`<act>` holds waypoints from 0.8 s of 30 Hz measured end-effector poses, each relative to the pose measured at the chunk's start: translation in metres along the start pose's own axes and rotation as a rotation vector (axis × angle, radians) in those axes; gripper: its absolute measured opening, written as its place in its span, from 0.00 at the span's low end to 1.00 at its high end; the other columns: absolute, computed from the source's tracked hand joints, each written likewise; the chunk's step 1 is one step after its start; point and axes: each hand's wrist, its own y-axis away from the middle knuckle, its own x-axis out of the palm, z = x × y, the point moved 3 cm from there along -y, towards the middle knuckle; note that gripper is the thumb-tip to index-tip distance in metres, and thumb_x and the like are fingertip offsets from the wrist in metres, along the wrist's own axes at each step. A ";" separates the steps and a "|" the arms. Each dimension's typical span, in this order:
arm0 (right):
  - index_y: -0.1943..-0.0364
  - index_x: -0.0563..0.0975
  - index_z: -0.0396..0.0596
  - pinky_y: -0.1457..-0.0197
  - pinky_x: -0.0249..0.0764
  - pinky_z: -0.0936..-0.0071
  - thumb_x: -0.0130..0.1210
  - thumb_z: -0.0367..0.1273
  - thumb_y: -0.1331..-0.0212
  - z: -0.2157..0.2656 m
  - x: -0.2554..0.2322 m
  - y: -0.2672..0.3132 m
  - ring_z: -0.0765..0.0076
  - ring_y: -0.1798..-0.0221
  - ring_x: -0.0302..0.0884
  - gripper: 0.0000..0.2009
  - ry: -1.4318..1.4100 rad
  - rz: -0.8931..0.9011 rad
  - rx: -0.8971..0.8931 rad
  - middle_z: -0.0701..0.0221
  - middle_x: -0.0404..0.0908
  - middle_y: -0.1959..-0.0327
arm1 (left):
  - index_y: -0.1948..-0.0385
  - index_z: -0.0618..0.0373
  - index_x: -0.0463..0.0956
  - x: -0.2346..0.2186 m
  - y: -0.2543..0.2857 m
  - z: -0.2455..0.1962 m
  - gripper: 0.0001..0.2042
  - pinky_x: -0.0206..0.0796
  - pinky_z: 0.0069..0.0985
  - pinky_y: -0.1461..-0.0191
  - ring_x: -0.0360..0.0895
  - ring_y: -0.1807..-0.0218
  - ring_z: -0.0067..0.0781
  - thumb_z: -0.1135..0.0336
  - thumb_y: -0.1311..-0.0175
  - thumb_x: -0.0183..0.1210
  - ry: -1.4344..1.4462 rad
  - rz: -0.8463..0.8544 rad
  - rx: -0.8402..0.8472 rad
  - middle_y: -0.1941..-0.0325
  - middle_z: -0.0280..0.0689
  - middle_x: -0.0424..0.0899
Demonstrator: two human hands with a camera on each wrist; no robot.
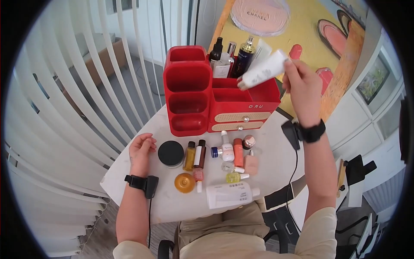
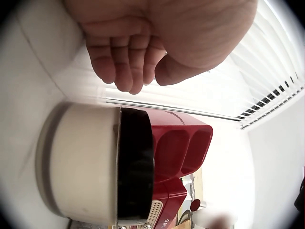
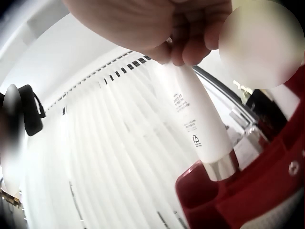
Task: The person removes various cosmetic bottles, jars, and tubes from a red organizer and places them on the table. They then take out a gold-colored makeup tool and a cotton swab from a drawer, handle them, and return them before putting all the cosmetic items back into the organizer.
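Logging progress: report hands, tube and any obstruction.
Right hand pinches white tube over red organizer. Left hand empty, near jar. Bottles crowd organizer's back row.

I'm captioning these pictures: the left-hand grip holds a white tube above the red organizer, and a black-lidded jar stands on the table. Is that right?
Not quite: the head view shows the right-hand grip holding the white tube above the red organizer. The black-lidded jar does stand on the table.

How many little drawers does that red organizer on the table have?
2: the upper drawer, just below the ORU lettering, and the lower drawer directly beneath it, both in the front of the red organizer. Its back is hidden.
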 end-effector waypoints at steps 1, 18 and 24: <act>0.63 0.82 0.39 0.75 0.68 0.82 0.55 0.34 0.34 -0.001 0.002 -0.012 0.84 0.80 0.72 0.11 -0.009 -0.054 -0.080 0.75 0.78 0.81 | 0.57 0.62 0.78 -0.001 -0.001 0.000 0.09 0.69 0.19 0.61 0.75 0.68 0.20 0.73 0.34 0.52 0.003 0.001 0.008 0.66 0.34 0.82; 0.58 0.80 0.41 0.70 0.76 0.73 0.48 0.34 0.33 -0.062 0.075 -0.069 0.72 0.78 0.81 0.12 0.165 0.234 0.034 0.66 0.81 0.79 | 0.57 0.62 0.77 0.002 0.000 0.000 0.09 0.68 0.19 0.62 0.76 0.68 0.21 0.72 0.34 0.52 -0.069 0.022 0.013 0.66 0.35 0.82; 0.53 0.78 0.40 0.71 0.75 0.73 0.49 0.31 0.34 -0.075 0.071 -0.058 0.73 0.78 0.79 0.12 0.043 0.200 0.065 0.67 0.82 0.76 | 0.56 0.62 0.77 0.000 -0.002 0.003 0.09 0.69 0.19 0.61 0.75 0.67 0.20 0.72 0.33 0.53 -0.062 0.043 0.016 0.65 0.35 0.82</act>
